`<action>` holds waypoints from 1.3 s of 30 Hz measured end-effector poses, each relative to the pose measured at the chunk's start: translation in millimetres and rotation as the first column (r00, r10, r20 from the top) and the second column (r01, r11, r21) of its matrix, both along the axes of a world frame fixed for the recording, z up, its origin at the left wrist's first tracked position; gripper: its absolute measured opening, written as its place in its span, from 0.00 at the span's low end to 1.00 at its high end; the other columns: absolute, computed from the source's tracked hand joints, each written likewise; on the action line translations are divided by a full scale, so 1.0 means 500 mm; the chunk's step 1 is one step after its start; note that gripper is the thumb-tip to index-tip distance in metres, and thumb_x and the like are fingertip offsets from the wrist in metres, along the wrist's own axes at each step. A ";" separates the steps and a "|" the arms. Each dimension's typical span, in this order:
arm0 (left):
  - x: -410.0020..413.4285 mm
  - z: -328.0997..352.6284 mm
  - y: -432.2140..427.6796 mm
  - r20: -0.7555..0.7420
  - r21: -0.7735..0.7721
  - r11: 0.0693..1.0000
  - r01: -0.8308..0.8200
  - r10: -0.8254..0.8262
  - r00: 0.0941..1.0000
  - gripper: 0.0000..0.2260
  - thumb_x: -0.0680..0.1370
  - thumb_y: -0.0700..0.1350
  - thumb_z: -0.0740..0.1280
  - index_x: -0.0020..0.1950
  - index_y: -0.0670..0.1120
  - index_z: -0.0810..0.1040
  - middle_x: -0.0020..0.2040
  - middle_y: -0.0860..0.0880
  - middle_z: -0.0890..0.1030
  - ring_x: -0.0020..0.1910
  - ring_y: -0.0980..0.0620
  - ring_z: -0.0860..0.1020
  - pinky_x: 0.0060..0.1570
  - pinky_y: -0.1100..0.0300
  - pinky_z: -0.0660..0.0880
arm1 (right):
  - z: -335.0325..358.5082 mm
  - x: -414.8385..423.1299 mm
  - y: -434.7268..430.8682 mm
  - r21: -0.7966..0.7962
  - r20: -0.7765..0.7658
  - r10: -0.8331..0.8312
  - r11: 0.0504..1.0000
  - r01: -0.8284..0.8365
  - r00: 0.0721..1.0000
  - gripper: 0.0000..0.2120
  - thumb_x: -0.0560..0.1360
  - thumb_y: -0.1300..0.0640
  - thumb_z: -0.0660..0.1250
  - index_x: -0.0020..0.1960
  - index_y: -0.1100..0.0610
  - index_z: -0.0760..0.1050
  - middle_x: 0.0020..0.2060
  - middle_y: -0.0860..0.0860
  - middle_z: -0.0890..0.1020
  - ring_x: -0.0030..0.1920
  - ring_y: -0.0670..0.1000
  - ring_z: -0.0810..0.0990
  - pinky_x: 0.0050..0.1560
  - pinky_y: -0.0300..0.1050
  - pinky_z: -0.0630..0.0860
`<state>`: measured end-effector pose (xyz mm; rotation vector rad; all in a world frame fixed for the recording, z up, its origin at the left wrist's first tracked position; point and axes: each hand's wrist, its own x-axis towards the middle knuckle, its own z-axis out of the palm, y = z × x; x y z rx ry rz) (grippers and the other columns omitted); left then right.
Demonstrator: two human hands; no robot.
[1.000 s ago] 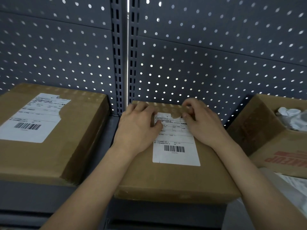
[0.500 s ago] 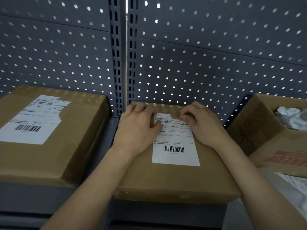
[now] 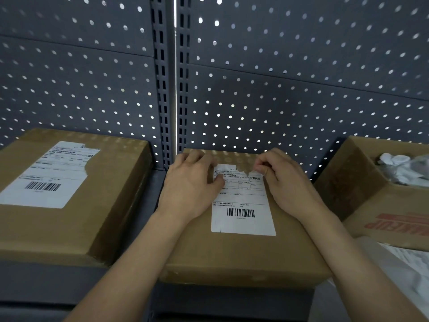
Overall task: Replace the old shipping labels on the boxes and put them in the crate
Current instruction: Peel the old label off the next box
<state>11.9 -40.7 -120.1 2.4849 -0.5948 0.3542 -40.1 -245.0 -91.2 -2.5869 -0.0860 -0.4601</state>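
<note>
Shelf, grey metal: the front lip runs out of the bottom of the frame. Two bare forearms enter from below and cross it.

White sheet, lower right: wrinkled, cut off by the frame edge, and what it is made of cannot be told.

Middle box, brown cardboard, closed: it sits flat on the shelf, straight ahead. Both hands hide its far corners.

Shipping label, white with a barcode: stuck on top of the middle box. Its top edge is torn and ragged, and the small print is not legible. The left thumb covers part of its left margin.

Left box, larger, closed: it stands apart from the middle box and is cut off at the left. Its label has its upper right corner torn away.

Open carton, right: red lettering on its side, partly cut off. Crumpled white paper lies inside.

Left hand: laid flat on the middle box, fingers spread and straight, thumb pressing on the label's left edge.

Right hand: fingers curled, thumb and fingertips pinching the label's torn top right edge.

Back panel, dark pegboard: it is split by a slotted upright post.
</note>
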 end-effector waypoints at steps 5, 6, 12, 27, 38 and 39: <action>0.000 0.000 0.000 0.009 0.009 1.000 0.000 0.000 1.000 0.16 0.75 0.55 0.65 0.60 0.52 0.76 0.59 0.54 0.74 0.59 0.49 0.69 0.58 0.56 0.68 | 0.003 -0.015 -0.002 0.080 0.036 -0.036 0.996 0.033 0.999 0.14 0.81 0.46 0.55 0.61 0.49 0.74 0.50 0.42 0.76 0.49 0.39 0.72 0.48 0.27 0.66; 0.001 0.001 -0.001 0.009 0.012 1.000 0.000 0.000 1.000 0.16 0.75 0.55 0.65 0.60 0.52 0.76 0.58 0.54 0.75 0.59 0.49 0.69 0.58 0.55 0.68 | 0.001 -0.017 -0.002 0.082 0.002 -0.020 0.996 0.020 1.000 0.21 0.79 0.42 0.53 0.66 0.49 0.72 0.53 0.43 0.74 0.52 0.39 0.71 0.51 0.26 0.65; -0.002 0.004 -0.001 0.001 0.017 1.000 -0.002 0.002 1.000 0.15 0.75 0.55 0.65 0.60 0.52 0.76 0.59 0.53 0.75 0.58 0.48 0.69 0.56 0.55 0.68 | -0.018 -0.012 -0.012 -0.050 -0.098 0.005 0.999 -0.010 0.995 0.16 0.77 0.43 0.65 0.61 0.48 0.79 0.54 0.42 0.75 0.60 0.46 0.69 0.63 0.43 0.67; -0.005 0.009 0.000 -0.024 0.007 1.000 0.010 -0.010 1.000 0.16 0.75 0.55 0.65 0.61 0.52 0.76 0.60 0.54 0.74 0.61 0.48 0.68 0.60 0.51 0.69 | 0.004 -0.031 0.006 -0.169 -0.049 -0.015 0.986 0.006 0.999 0.09 0.82 0.51 0.57 0.55 0.51 0.74 0.49 0.41 0.73 0.54 0.49 0.74 0.51 0.51 0.73; -0.007 0.016 0.000 -0.057 0.006 1.000 0.013 -0.013 0.998 0.16 0.76 0.54 0.65 0.62 0.51 0.77 0.61 0.52 0.74 0.63 0.47 0.68 0.61 0.50 0.69 | 0.010 -0.041 0.022 0.064 0.038 -0.028 0.998 0.025 0.999 0.09 0.83 0.54 0.54 0.53 0.54 0.72 0.42 0.47 0.78 0.45 0.49 0.75 0.43 0.45 0.70; -0.007 0.017 0.000 -0.053 0.009 1.000 0.016 -0.016 0.998 0.16 0.76 0.54 0.65 0.62 0.51 0.77 0.61 0.52 0.75 0.63 0.47 0.68 0.61 0.50 0.69 | 0.012 -0.043 0.023 0.085 0.040 -0.035 0.996 0.032 0.999 0.09 0.84 0.54 0.54 0.52 0.53 0.73 0.41 0.47 0.78 0.45 0.48 0.74 0.42 0.43 0.68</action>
